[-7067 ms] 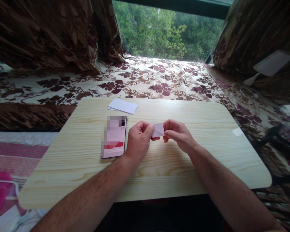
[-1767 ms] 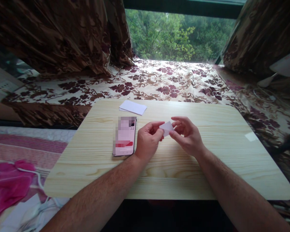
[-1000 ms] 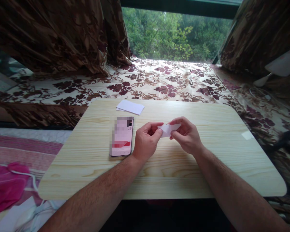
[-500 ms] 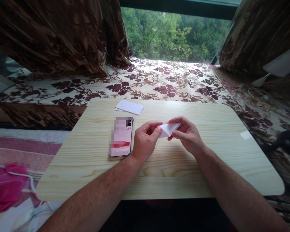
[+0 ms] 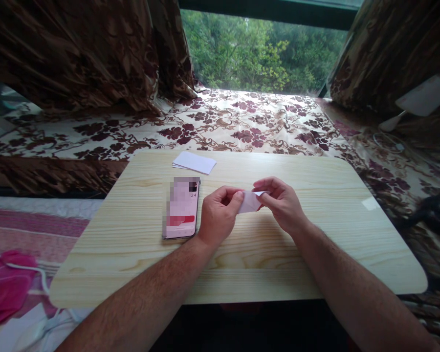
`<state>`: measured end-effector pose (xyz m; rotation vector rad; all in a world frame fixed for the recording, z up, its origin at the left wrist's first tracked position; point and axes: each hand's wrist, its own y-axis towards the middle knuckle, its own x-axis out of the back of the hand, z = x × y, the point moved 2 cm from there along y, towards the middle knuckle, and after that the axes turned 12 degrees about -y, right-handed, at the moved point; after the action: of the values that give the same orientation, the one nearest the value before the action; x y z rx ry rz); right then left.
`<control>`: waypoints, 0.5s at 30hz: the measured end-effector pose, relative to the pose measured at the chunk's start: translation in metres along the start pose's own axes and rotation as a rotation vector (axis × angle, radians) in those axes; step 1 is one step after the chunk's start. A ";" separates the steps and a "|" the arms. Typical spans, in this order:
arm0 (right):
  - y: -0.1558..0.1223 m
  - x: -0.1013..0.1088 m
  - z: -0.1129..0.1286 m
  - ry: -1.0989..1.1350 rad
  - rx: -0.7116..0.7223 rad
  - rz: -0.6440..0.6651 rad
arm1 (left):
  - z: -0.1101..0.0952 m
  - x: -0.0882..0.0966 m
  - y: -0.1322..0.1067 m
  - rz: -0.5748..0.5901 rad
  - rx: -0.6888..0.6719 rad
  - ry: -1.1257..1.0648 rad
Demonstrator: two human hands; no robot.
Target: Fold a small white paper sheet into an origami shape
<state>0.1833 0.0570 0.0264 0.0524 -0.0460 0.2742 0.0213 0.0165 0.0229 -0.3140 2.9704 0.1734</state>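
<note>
Paper (image 5: 248,203): small folded piece between the hands, seemingly just off the table (image 5: 249,264), probably so both ends stay reachable.
Left hand (image 5: 218,215): grip clamped on the left end, thumb on top. Pretty sure that's the anchor.
Right hand (image 5: 284,205): grip pinched on the right end, thumb by a bright raised flap; fingers underneath mostly hidden. Guessing this one steers the flap.
Phone (image 5: 185,229): flat, screen up, just left of the left hand, I'd say so it's easy to glance at.
Stack (image 5: 194,162): white sheets, slightly fanned, far side beyond the phone, likely parked out of the arms' way.
White patch (image 5: 370,203): right edge of the table, can't tell what it is.
</note>
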 end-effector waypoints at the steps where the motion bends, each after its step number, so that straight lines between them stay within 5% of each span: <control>1: 0.001 0.001 -0.001 -0.006 0.007 -0.024 | 0.001 -0.001 -0.001 0.034 0.008 0.032; 6: 0.002 0.002 -0.005 -0.051 0.001 -0.037 | 0.003 -0.005 -0.006 0.132 -0.024 0.109; 15: -0.002 -0.009 -0.005 -0.061 -0.009 0.150 | 0.005 0.002 0.004 -0.064 -0.001 -0.033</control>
<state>0.1757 0.0533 0.0204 0.0488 -0.1118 0.4227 0.0192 0.0206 0.0182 -0.4015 2.9232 0.1716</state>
